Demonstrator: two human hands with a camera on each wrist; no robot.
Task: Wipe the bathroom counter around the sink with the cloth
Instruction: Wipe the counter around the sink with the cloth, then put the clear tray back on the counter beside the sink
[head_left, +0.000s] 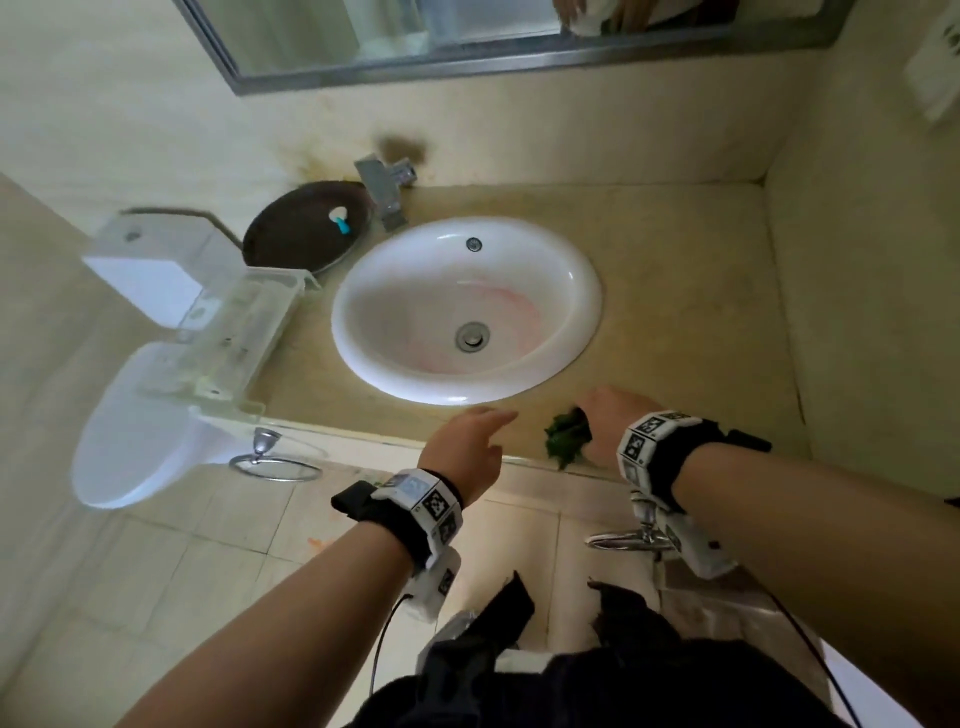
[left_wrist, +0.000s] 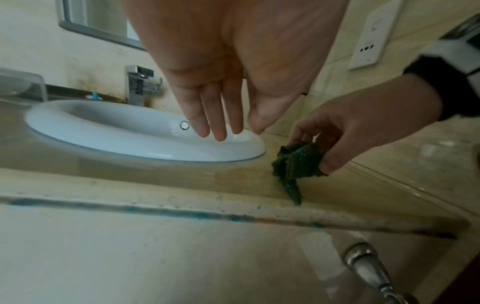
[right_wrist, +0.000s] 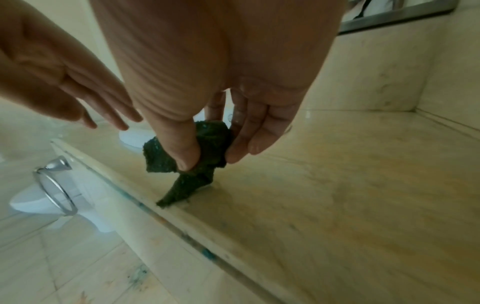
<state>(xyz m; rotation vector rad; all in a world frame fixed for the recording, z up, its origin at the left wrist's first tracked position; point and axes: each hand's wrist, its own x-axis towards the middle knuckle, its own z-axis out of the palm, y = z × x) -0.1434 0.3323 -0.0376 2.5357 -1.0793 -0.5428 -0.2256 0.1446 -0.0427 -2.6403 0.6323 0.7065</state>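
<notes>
Right wrist view: right hand (right_wrist: 207, 107) pinches the bunched green cloth (right_wrist: 187, 156) between thumb and fingers, cloth hanging below the fingertips, its tail touching the counter (right_wrist: 350, 185) near the front edge. Cloth sits just front-right of the sink (head_left: 467, 312). Left hand (left_wrist: 228, 67) hovers at the sink's front rim, fingers straight, holding nothing.

1. You see a dark round pan (head_left: 306, 228) beside the chrome faucet (head_left: 383, 189).
2. A clear plastic rack (head_left: 234, 332) sits left, above the white toilet (head_left: 140, 431).
3. A chrome towel ring (head_left: 275, 465) hangs below; a mirror (head_left: 467, 36) on the wall.
</notes>
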